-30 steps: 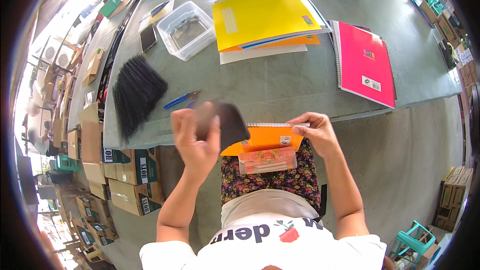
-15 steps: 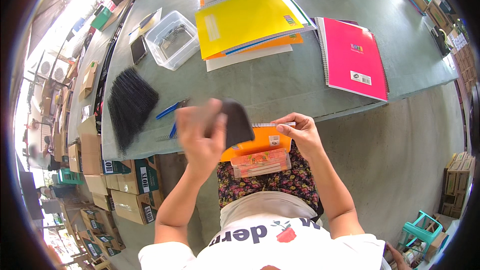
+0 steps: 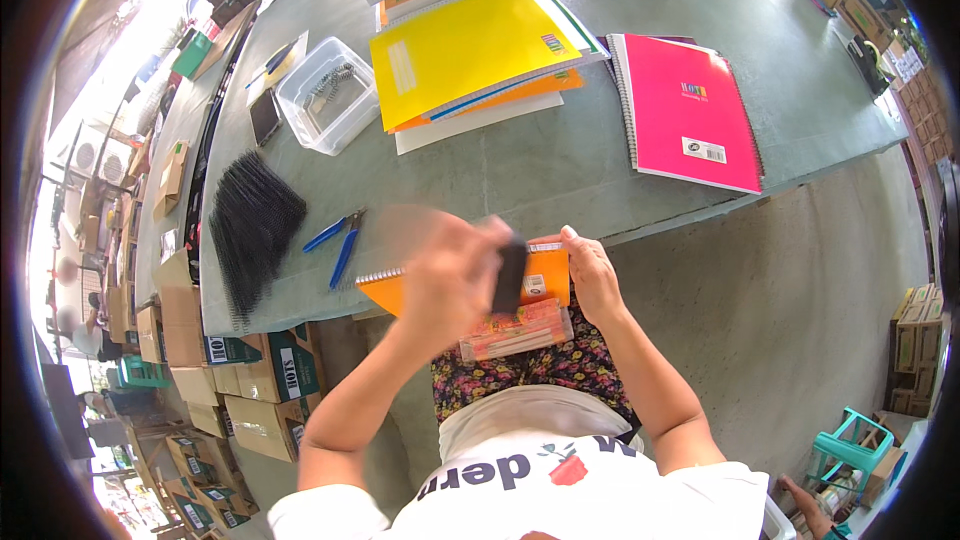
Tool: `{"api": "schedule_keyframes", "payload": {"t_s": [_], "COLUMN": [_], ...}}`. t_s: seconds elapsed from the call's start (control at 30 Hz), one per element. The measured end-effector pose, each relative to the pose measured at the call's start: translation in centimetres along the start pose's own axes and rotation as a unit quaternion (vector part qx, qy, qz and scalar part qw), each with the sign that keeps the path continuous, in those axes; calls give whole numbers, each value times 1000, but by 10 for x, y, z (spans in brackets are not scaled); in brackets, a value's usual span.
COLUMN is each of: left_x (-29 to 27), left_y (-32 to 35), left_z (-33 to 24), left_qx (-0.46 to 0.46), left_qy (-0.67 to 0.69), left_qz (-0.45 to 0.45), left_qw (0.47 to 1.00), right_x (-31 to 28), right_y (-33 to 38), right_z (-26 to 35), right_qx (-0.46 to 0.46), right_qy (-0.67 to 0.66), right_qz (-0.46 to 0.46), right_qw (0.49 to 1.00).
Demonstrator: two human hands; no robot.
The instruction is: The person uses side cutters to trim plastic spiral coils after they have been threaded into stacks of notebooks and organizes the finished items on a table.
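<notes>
An orange spiral notebook (image 3: 548, 275) lies at the near edge of the grey table (image 3: 600, 170), partly over my lap. My left hand (image 3: 445, 275), blurred by motion, holds a dark flat piece (image 3: 511, 275) over the notebook. My right hand (image 3: 592, 275) grips the notebook's right edge. A clear plastic case (image 3: 517, 330) with orange and pink contents rests on my lap just under the notebook.
Blue-handled pliers (image 3: 338, 240) and a heap of black spiral wire bindings (image 3: 252, 230) lie to the left. Further back are a clear plastic tub (image 3: 327, 95), a yellow notebook stack (image 3: 470, 55) and a pink spiral notebook (image 3: 685, 110). Cardboard boxes (image 3: 235, 380) stand on the floor at left.
My left hand has swung the dark piece from upright in front of me down and right onto the orange notebook. My right hand stays at the notebook's right edge.
</notes>
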State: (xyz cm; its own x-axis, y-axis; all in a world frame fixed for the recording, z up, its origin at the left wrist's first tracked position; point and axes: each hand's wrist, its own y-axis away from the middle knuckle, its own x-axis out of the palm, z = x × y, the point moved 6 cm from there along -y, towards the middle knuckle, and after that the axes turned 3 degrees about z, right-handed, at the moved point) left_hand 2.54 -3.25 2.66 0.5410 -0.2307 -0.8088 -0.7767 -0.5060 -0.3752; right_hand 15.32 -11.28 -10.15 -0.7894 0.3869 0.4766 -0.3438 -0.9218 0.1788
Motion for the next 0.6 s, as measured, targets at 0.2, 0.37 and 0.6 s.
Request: {"api": "schedule_keyframes", "payload": {"t_s": [0.2,0.37,0.6], "left_x": [-3,27,1], "left_y": [-17,-22,-46], "left_z": [-2,25,66], "left_qx": [-9,-18,-22], "left_qy": [23,158,-230], "left_qz": [-60,31,-145], "left_qw": [998,987,962], "right_x": [-5,3,12], "right_y": [0,1,2], "right_z": [-3,8,11], "right_qx": [-4,-13,-98], "right_qy": [4,-27,45], "right_qz": [14,55,48], "right_qw": [1000,998,993]}}
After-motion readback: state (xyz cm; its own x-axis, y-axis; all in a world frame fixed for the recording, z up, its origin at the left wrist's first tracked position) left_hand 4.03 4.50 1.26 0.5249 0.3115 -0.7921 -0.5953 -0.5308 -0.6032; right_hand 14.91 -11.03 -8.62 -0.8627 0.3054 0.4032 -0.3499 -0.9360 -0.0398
